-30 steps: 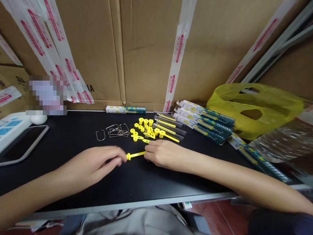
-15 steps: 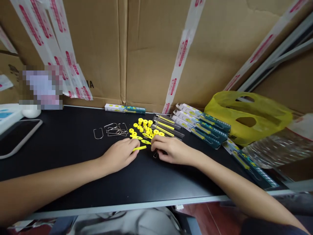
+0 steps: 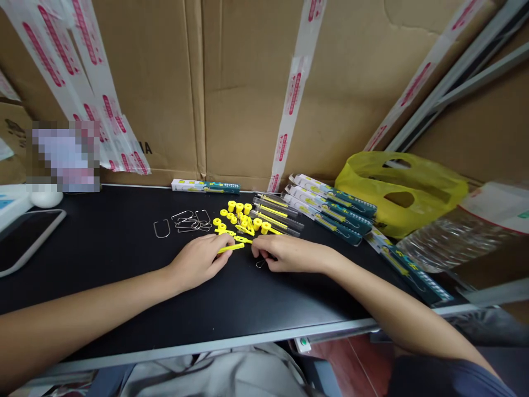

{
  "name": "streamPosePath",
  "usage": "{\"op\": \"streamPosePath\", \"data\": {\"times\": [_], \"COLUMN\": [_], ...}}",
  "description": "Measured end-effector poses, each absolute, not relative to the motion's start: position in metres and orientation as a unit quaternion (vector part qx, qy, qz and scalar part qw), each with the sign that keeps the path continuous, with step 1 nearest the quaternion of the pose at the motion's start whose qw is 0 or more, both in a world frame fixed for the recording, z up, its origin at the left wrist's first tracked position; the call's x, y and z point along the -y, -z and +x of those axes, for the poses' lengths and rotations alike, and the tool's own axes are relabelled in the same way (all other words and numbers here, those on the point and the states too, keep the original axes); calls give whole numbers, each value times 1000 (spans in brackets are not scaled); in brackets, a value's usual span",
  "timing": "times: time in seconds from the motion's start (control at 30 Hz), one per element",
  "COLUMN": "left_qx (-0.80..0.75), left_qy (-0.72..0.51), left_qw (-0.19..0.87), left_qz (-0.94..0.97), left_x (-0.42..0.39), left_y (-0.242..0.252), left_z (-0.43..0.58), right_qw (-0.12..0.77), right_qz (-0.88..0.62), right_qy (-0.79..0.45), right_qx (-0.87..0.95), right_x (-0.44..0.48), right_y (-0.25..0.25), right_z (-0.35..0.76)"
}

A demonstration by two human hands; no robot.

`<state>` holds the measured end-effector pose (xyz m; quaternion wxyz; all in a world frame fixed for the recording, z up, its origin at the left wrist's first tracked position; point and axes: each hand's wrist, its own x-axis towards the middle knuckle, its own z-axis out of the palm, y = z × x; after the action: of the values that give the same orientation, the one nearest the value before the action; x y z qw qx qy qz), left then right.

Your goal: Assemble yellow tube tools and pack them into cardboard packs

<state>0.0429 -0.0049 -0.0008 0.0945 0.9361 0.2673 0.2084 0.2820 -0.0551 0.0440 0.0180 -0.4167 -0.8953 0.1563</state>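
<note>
Left hand (image 3: 202,256): closed round a yellow stick (image 3: 233,248), free end toward the right hand.
Right hand (image 3: 285,252): fingers bent and narrow, a wire loop (image 3: 260,264) showing just under the fingertips; can't tell if it's pinched.
Yellow stick: over the black table (image 3: 173,314), just short of the loose yellow parts (image 3: 239,208).
Change: a second ago the stick spanned both hands; now only the left has it. Little shift over the last half second.
Meaning: my read, stick and loop are being handled separately, not joined.
Loose wires (image 3: 194,223): left of the yellow parts, out of both hands.
</note>
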Motion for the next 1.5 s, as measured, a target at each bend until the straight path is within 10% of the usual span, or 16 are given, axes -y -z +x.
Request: {"op": "streamPosePath", "data": {"times": [0.4, 0.83, 1.5], "left_qx": [-251, -282, -324], "left_qy": [-222, -298, -317], "left_qw": [98, 229, 204], "left_qz": [937, 883, 868], "left_x": [5, 3, -2], "left_y": [3, 2, -2], "left_z": [43, 42, 46], "right_qw": [1, 404, 477], "right_qz": [-431, -398, -398], "right_qy": [-95, -511, -451], "right_qx": [898, 646, 641], "right_x": [55, 34, 30], "right_y": [-42, 6, 10], "right_z": [274, 229, 241]}}
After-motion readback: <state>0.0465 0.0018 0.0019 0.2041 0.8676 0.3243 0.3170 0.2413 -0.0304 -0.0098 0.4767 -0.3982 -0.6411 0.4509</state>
